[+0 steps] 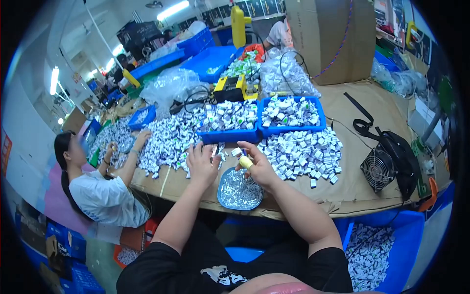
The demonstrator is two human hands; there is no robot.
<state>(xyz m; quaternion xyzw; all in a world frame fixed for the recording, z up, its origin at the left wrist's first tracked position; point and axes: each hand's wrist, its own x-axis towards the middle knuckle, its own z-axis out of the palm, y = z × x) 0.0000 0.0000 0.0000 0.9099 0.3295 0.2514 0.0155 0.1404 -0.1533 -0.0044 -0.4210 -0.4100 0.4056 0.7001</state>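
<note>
1. Brown sheeting covers the table point(352, 188) in front of you.
2. One white block point(236, 152) sits at your right fingertips, past the far rim of the tray point(239, 208); it is too small to tell its long axis. A slim dark piece point(214, 151) by your left fingers points away from you.
3. Your right hand point(254, 164) pinches the block; your left hand point(203, 164) has fingers slightly parted, its grip unclear.
4. Two blue bins point(227, 137), one tray; loose white pieces point(303, 154) defy counting.
</note>
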